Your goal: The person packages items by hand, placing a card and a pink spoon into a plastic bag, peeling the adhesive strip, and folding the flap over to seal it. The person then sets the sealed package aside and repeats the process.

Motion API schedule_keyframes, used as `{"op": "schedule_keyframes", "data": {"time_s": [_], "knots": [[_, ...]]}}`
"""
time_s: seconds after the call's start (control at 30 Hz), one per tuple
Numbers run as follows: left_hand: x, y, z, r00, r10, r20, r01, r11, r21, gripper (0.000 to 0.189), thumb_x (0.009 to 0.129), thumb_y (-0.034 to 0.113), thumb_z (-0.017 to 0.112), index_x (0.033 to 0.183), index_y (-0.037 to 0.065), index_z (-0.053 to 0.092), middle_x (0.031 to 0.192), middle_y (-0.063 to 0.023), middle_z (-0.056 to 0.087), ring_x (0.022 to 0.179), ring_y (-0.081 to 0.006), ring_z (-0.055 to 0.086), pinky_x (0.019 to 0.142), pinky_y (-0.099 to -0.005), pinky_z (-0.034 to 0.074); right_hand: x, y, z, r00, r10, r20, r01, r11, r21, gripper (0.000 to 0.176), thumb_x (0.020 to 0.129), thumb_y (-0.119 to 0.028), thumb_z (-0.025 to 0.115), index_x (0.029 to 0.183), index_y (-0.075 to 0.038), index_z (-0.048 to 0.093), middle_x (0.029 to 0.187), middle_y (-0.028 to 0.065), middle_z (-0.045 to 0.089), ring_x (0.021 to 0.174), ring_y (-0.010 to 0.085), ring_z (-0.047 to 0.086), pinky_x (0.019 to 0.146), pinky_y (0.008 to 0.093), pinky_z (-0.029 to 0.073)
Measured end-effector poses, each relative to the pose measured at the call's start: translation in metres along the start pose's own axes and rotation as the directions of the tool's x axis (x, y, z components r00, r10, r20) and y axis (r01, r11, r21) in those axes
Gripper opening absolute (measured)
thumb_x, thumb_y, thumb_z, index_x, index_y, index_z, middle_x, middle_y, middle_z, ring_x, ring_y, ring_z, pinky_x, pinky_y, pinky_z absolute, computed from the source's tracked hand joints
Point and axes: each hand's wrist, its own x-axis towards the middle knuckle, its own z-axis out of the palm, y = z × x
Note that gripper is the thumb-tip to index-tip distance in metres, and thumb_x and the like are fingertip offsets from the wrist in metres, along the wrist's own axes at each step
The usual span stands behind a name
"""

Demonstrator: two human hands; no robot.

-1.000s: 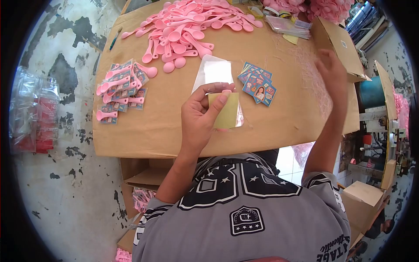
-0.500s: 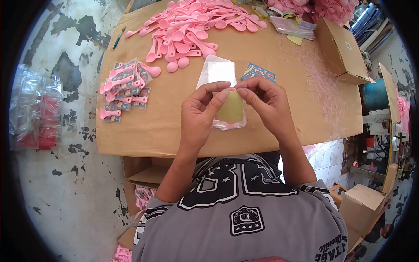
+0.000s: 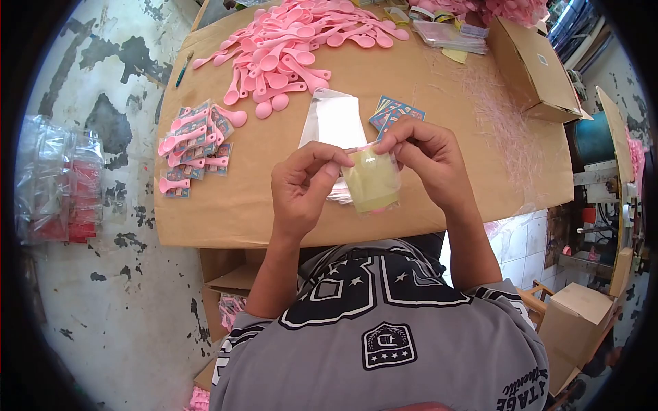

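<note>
Between my hands hangs a small clear plastic bag (image 3: pixel 372 183) with a yellowish-green card in it; a bit of pink shows at its bottom edge. My left hand (image 3: pixel 300 188) pinches the bag's upper left corner between thumb and finger. At the upper right corner, my right hand (image 3: pixel 430 161) is closed on it in the same way. Beneath and behind the bag lies a stack of clear bags (image 3: pixel 337 120) with a white sheet in it. Several blue printed cards (image 3: pixel 395 113) rest just beyond my right hand.
Loose pink spoons (image 3: pixel 281 51) are heaped at the far side of the brown-covered table (image 3: pixel 226 229). Bagged spoons with cards (image 3: pixel 195 147) are piled at the left, near a pen (image 3: pixel 184 70). A cardboard box (image 3: pixel 531 68) and plastic scraps (image 3: pixel 504 116) occupy the right side.
The bag has come away from the stack, lower and slightly to the right, and now tilts. My hands have moved a little farther apart, both still pinching its top edge.
</note>
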Motion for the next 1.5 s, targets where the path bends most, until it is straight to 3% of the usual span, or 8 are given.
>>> {"op": "schedule_keyframes", "data": {"time_s": [0.2,0.37,0.47,0.57,0.77,1.07,1.33,1.5], "knots": [[-0.003,0.005,0.000,0.995,-0.102,-0.020,0.102,0.994,0.032,0.015,0.099,0.001,0.070,0.113,-0.003,0.067,0.099,-0.0089,0.076,0.092,-0.0100,0.070,0.081,-0.0221,0.053,0.000,0.001,0.006,1.000,-0.010,0.003,0.010,0.996,-0.093,0.007,0.099,-0.007,0.069,0.103,-0.001,0.070,0.097,0.0002,0.066,0.089,0.0064,0.060,0.077,0.0235,0.048],[0.006,0.015,0.008,0.969,-0.234,-0.081,0.214,0.956,-0.201,0.041,0.098,0.006,0.075,0.135,-0.003,0.061,0.107,-0.0122,0.078,0.100,-0.0125,0.072,0.087,-0.0240,0.056,0.009,0.002,0.016,1.000,-0.008,0.014,0.008,1.000,-0.016,0.028,0.098,-0.009,0.074,0.122,-0.003,0.061,0.099,-0.0003,0.065,0.091,0.0065,0.061,0.080,0.0231,0.048],[0.002,0.001,-0.011,0.952,-0.300,0.060,0.305,0.947,-0.103,0.042,0.099,0.004,0.073,0.138,-0.004,0.061,0.112,-0.0144,0.077,0.103,-0.0135,0.072,0.089,-0.0254,0.057,0.014,0.002,0.021,1.000,0.005,0.025,-0.005,1.000,-0.005,0.034,0.098,-0.010,0.074,0.127,-0.003,0.058,0.099,-0.0001,0.065,0.092,0.0071,0.061,0.080,0.0234,0.048],[0.000,0.001,-0.009,0.965,-0.262,-0.020,0.257,0.957,-0.137,0.040,0.098,0.004,0.073,0.136,-0.006,0.063,0.111,-0.0148,0.077,0.099,-0.0128,0.072,0.088,-0.0254,0.056,0.018,0.005,0.021,1.000,0.026,0.003,-0.026,0.999,0.035,0.036,0.098,-0.010,0.074,0.130,-0.003,0.059,0.101,0.0004,0.065,0.095,0.0077,0.062,0.082,0.0233,0.049],[0.003,0.001,-0.019,0.976,-0.168,-0.141,0.152,0.981,-0.117,0.035,0.099,0.002,0.072,0.132,-0.008,0.064,0.114,-0.0153,0.076,0.102,-0.0142,0.072,0.088,-0.0266,0.058,0.005,-0.006,0.014,0.984,0.102,0.146,-0.024,0.888,-0.460,0.020,0.098,-0.010,0.073,0.116,-0.001,0.071,0.099,0.0022,0.072,0.086,0.0079,0.065,0.074,0.0248,0.051],[0.002,-0.002,-0.027,0.971,-0.136,-0.194,0.129,0.990,-0.049,0.034,0.099,0.003,0.072,0.130,-0.008,0.065,0.113,-0.0150,0.076,0.100,-0.0137,0.072,0.087,-0.0268,0.058,-0.007,-0.026,-0.025,0.979,0.198,-0.051,-0.204,0.958,-0.203,0.014,0.101,-0.011,0.070,0.105,0.000,0.076,0.088,0.0041,0.076,0.080,0.0072,0.068,0.072,0.0247,0.052],[0.004,-0.001,-0.022,0.972,-0.129,-0.198,0.131,0.991,-0.004,0.034,0.100,0.003,0.071,0.131,-0.007,0.064,0.112,-0.0142,0.076,0.100,-0.0131,0.072,0.087,-0.0264,0.057,-0.006,-0.019,0.001,0.994,-0.100,-0.039,0.068,0.867,-0.494,0.030,0.094,-0.016,0.078,0.122,-0.005,0.073,0.105,0.0027,0.076,0.089,0.0093,0.067,0.072,0.0250,0.051],[0.001,0.001,-0.017,0.971,-0.131,-0.198,0.137,0.990,0.019,0.034,0.100,0.002,0.070,0.132,-0.007,0.063,0.113,-0.0144,0.075,0.101,-0.0127,0.071,0.087,-0.0262,0.057,-0.010,-0.002,0.021,0.994,0.024,-0.104,-0.066,0.902,-0.427,0.015,0.094,-0.007,0.077,0.106,-0.001,0.072,0.098,0.0034,0.073,0.084,0.0090,0.066,0.072,0.0245,0.052]]}}
